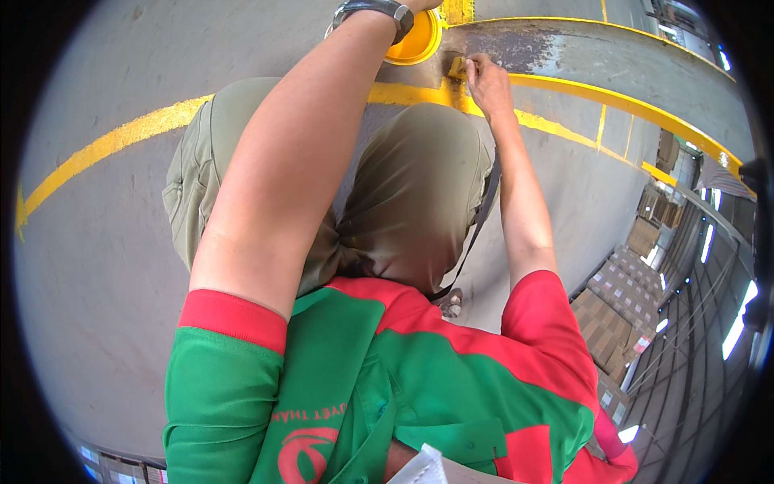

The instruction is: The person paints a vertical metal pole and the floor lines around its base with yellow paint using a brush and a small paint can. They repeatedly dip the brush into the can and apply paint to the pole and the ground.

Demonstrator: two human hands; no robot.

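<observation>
A round yellow bucket (419, 42) with yellow paint coating its inside stands at the upper middle. My left arm reaches over it, a dark watch on the wrist; only a sliver of my left hand (422, 4) shows at the top edge, fingers out of sight. To the right of the bucket, my right hand (488, 83) has its fingers closed on a small yellow paint-covered piece (458, 68), whose exact kind I cannot make out. That piece is next to the end of a grey metal beam (580, 55) with yellow edges, just above a yellow floor stripe (403, 94).
My bent knees in khaki trousers (411, 177) are close below the bucket. Grey concrete floor (97, 290) spreads left, crossed by the yellow stripe. Stacked cartons (617, 302) stand at the right. The beam's yellow lower edge (613, 98) runs off to the right.
</observation>
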